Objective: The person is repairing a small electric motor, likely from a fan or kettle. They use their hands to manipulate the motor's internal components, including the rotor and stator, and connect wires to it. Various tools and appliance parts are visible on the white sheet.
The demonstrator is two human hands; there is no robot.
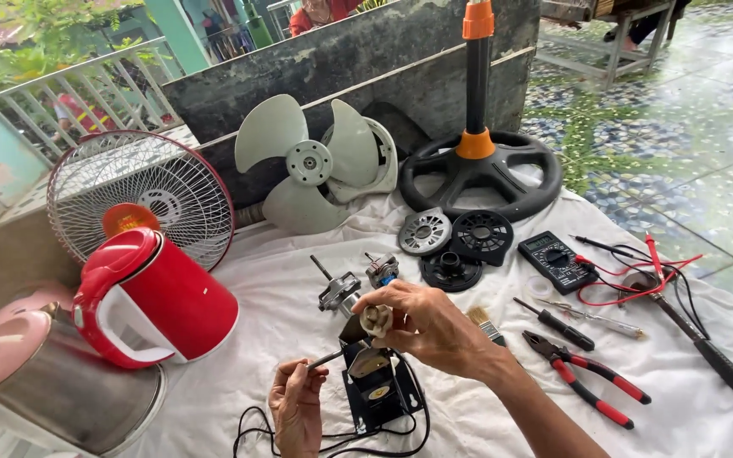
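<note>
We work at a bench [689,399] draped in white cloth, set outdoors by a dark low wall and a patterned tiled floor. Our right hand [426,326] has its fingers [388,298] closed around a small beige knob-like part [376,320], which sits under the fingertips, right on top of the black motor block [377,382]. Our left hand [297,407] is below and to the left, its fingers [311,373] pinched shut on a thin metal tool [326,359] whose tip reaches up to the block just beneath the beige part. A black cord [332,441] curls around the block between both hands. Just beyond the right fingers lie small metal motor pieces [339,291]; further out a pale fan blade [307,165]. Right of the wrist lie red-handled pliers [587,382], a screwdriver [555,324] and a multimeter [556,260]. Left of the fingers stands a red kettle [159,297].
</note>
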